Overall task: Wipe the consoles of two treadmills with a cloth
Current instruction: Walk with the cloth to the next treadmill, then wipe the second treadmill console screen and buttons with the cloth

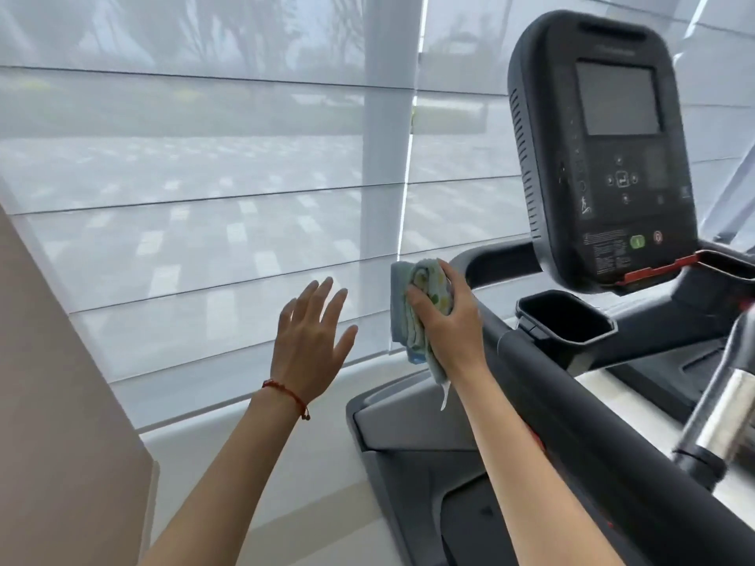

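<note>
Pale blue patterned cloth [412, 316], bunched and folded, gripped in the right hand [447, 320]; fingers wrapped over the top of the bundle, thumb along its near side, a loose tail hanging below the wrist. Right forearm extends up from the lower frame, lying alongside the dark padded handrail [572, 410] of the treadmill, with the hand at the rail's upper end where it curves toward the console.

Left hand [312, 341]: empty, palm away from the camera, fingers spread and straight, raised in open air to the left of the cloth and apart from it. Red string bracelet [286, 392] at the wrist.

Console [604, 149]: dark, upright, slightly tilted, above and to the right of the cloth, not touched by it. Grey screen [619, 100] in its upper part, button panel beneath, green button [637, 241] near the base. Black cup holder [566, 316] sits below the console, right of the cloth-holding hand.

Background: translucent white roller blind [204, 198] over the window.
</note>
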Tool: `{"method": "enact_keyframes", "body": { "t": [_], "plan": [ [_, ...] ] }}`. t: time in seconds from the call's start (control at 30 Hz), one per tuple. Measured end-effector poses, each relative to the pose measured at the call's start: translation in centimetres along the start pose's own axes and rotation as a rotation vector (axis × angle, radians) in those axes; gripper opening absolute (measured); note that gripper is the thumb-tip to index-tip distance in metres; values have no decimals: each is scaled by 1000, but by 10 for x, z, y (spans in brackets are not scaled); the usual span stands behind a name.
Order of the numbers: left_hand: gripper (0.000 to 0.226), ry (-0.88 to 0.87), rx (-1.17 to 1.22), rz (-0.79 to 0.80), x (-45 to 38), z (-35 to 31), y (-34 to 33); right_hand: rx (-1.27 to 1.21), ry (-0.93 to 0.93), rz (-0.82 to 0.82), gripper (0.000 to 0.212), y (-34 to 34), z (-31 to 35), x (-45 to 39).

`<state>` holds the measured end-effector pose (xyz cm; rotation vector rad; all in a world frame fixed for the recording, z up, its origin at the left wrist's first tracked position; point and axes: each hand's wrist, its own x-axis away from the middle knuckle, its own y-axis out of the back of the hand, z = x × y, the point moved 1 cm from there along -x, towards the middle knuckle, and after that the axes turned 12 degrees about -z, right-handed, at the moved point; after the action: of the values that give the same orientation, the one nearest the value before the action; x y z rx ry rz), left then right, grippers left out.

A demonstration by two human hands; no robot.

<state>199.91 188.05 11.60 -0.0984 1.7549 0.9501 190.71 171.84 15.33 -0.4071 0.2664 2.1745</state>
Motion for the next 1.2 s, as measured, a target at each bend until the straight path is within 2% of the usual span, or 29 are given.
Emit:
{"method": "enact_keyframes", "body": {
  "t": [0.17,0.47,0.7,0.93,1.2],
  "plan": [
    [51,-75,76,-65,-52,-28,-21,55,85,-106,63,20,26,-47],
    [51,-204,199,-161,-129,-101,-64,195,249,-273,66,91,65,-143],
    [49,-277,208,-218,-185,-146,-102,191,274,-331,47,158,56,-211],
    [48,-372,222,-225,-245,-172,-136,120,258,-380,33,194,39,-282],
    [50,-415,257,-228,-320,-179,-172,112,251,-447,37,187,38,-353]
  ]
}}
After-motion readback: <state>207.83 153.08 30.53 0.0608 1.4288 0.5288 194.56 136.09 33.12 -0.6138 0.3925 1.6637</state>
